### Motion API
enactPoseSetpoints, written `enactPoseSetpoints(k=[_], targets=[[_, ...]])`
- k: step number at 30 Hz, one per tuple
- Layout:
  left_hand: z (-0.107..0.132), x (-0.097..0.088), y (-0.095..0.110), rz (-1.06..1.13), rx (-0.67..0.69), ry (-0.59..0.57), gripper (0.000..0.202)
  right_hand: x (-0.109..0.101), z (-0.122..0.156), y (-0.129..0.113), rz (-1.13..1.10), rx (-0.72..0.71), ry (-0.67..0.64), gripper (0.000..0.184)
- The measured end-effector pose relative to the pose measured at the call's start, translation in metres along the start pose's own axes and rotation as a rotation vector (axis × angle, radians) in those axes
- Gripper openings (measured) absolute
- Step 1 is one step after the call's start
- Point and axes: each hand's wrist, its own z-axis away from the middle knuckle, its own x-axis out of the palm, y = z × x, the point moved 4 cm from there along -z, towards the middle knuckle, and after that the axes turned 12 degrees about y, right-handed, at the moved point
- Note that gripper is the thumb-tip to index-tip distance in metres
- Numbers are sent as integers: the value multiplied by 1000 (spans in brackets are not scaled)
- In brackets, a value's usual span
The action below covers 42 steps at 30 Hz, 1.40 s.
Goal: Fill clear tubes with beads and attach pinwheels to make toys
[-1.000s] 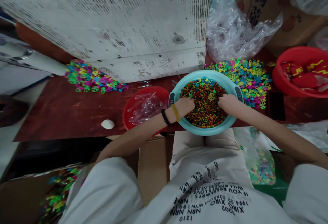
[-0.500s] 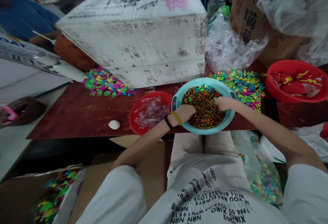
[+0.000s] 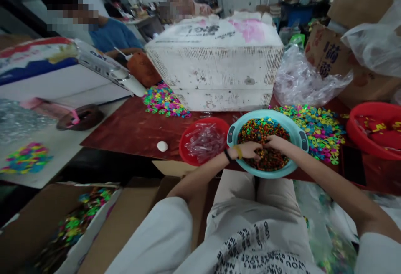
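From my distant seat, through the head camera, I see both bare hands inside the round light-blue plastic basin with dark grey side grips (image 3: 266, 174); it sits at the near edge of the dark red tabletop (image 3: 131, 132), just above the wearer's lap. It holds a bed of tiny round beads in mixed red, orange, yellow and green (image 3: 272, 164); the left hand (image 3: 249, 150) reaches in with its fingers bent down among them, and the right hand (image 3: 275, 143) is curled close beside it; the fingertips are partly hidden, so I cannot tell whether either pinches anything.

I judge each bead hard, light and slippery, apt to roll from a loose grasp; a fingertip pinch would suit one, a cupped palm many. The basin looks thin-walled and fairly stiff, its load loose and liable to shift; I would take it by both grips and keep it level.

Just left of it stands a round red plastic bowl (image 3: 184, 150) holding clear plastic pieces (image 3: 203, 140); at its right lies a loose pile of multicoloured plastic pieces (image 3: 324, 130).
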Motion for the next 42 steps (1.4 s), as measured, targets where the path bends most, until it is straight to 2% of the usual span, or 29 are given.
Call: enactPoseSetpoints(k=[3,5,7,9,12,16,19,22,25,27,30,33,36,39,42], targets=[[14,-12,-19,422,-140,105,26,-5,19,14,-169,138,26,17],[21,-13,-28,725,-277,162,27,-8,30,17,-342,196,101,25],[26,-12,-31,926,-396,218,29,-10,38,15,-513,212,213,30],[27,-10,-30,1025,-471,286,31,-6,43,11,-670,189,296,29],[27,-7,-25,1163,-519,330,33,6,45,5,-892,145,320,29],[25,-3,-22,1342,-536,348,36,16,44,1,-906,110,348,49],[24,-1,-24,1298,-523,405,37,18,42,0,-860,96,332,50],[21,0,-22,1194,-455,461,36,17,43,-1,-899,87,294,33],[18,1,-20,1164,-424,508,32,17,44,0,-913,97,327,22],[16,2,-20,1162,-428,528,31,18,44,2,-891,82,362,24],[16,2,-17,1155,-398,545,34,19,43,5,-795,3,435,40],[20,-2,-13,1093,-335,581,49,19,41,9,-688,-35,500,42],[24,-7,-6,920,-264,632,57,18,41,11,-615,-53,541,36],[27,-9,1,689,-210,671,42,15,44,10,-570,-77,556,33],[29,-13,4,437,-145,777,35,14,45,10,-574,-54,563,36]])
